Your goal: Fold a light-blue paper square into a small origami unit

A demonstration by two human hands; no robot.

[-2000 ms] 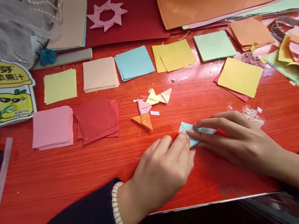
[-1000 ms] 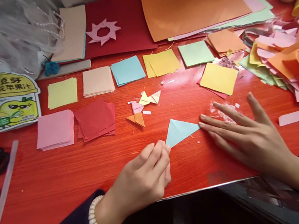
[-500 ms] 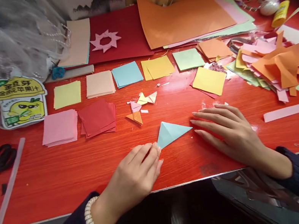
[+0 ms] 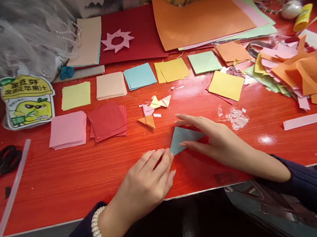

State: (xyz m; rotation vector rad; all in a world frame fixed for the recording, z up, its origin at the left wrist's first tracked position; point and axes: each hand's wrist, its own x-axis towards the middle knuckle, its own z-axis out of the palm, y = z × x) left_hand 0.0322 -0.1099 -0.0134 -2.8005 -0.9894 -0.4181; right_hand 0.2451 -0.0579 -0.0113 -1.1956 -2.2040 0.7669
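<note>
A folded light blue paper (image 4: 179,138), pointed toward the right, lies on the red table near its front edge. The fingertips of my left hand (image 4: 145,180) pinch its lower left corner. Over its right part arches my right hand (image 4: 217,136), thumb and fingers spread apart, hiding the paper's right tip. Whether the right fingers touch the paper I cannot tell. Just behind the paper are small folded pieces in orange (image 4: 147,122), pink (image 4: 147,109) and yellow (image 4: 155,102).
Stacks of coloured paper squares, such as pink (image 4: 67,130) and red (image 4: 108,121), line the table. Scissors (image 4: 8,159) lie at left beside a translucent strip (image 4: 12,193). Paper scraps (image 4: 302,64) pile at right near a yellow glue stick (image 4: 302,18). A pink paper ring (image 4: 107,43) rests on red sheets.
My right hand has moved left from beside the blue paper to over its right part, shading it. My left hand keeps its pinch. The view has shifted slightly.
</note>
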